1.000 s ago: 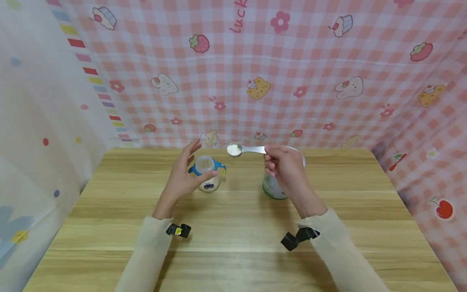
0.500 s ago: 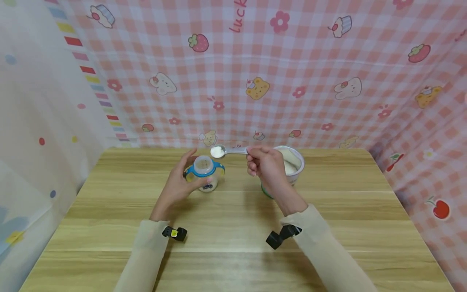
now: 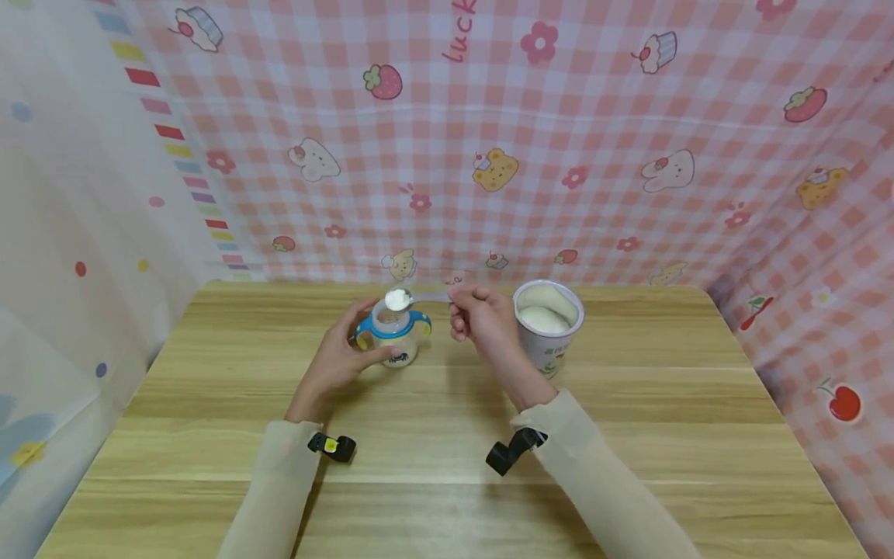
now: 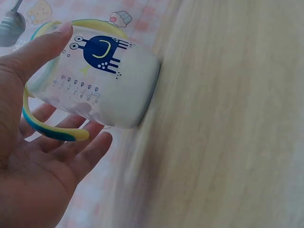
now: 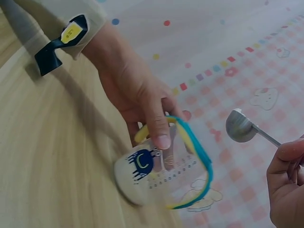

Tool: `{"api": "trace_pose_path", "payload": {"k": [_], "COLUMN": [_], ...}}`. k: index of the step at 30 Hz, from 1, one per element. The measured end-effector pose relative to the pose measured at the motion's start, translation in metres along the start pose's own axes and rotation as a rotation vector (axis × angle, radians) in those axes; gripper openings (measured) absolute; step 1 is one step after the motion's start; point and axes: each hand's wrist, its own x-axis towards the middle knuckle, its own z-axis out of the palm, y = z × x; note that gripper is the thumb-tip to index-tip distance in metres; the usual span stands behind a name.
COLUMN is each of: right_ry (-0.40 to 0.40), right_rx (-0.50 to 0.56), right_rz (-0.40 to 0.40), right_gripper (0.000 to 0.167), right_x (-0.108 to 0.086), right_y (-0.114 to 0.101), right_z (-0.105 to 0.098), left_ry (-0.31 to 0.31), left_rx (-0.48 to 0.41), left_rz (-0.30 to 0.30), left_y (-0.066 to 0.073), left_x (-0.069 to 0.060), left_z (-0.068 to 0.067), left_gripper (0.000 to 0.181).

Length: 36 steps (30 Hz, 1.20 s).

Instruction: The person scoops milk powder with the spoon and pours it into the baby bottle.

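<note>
The right hand [image 3: 487,320], pinching a silver metal scoop [image 3: 427,296], had swung white powder [image 3: 397,300] toward nine o'clock, so it nearly met the clear, blue-handled bottle [image 3: 407,345] gripped by the left hand [image 3: 340,351], the round white tub [image 3: 541,345] at the bottle's three o'clock, though the wrist views showed a gap the head view hid.

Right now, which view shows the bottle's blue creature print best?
Left wrist: the print is large and unobstructed there. Right wrist has it smaller; in head it's tiny, crowded by the left hand.
</note>
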Motion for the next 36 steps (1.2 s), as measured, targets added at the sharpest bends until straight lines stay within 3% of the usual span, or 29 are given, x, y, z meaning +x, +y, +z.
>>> {"api": "trace_pose_path", "payload": {"k": [6, 12, 23, 28, 36], "right_ry": [0.021, 0.015, -0.015, -0.032, -0.121], "right_rx": [-0.061, -0.12, -0.297, -0.431, -0.743], "right_rz": [0.002, 0.004, -0.136, -0.27, -0.624], "right_gripper": [0.01, 0.01, 0.02, 0.021, 0.013], "right_x": [0.005, 0.007, 0.006, 0.003, 0.0], "right_y": [0.01, 0.019, 0.034, 0.036, 0.035], "right_z": [0.006, 0.006, 0.004, 0.003, -0.002], "left_ry": [0.006, 0.003, 0.011, 0.008, 0.002], "left_rx": [0.003, -0.031, -0.036, -0.017, -0.003], "left_rz": [-0.045, -0.031, -0.054, -0.052, -0.072], "left_y": [-0.003, -0.005, -0.005, -0.005, -0.004], "left_x": [0.0, 0.001, 0.0, 0.0, 0.0], "left_z": [0.001, 0.002, 0.004, 0.004, 0.003], "left_gripper": [0.073, 0.07, 0.071, 0.072, 0.071]}}
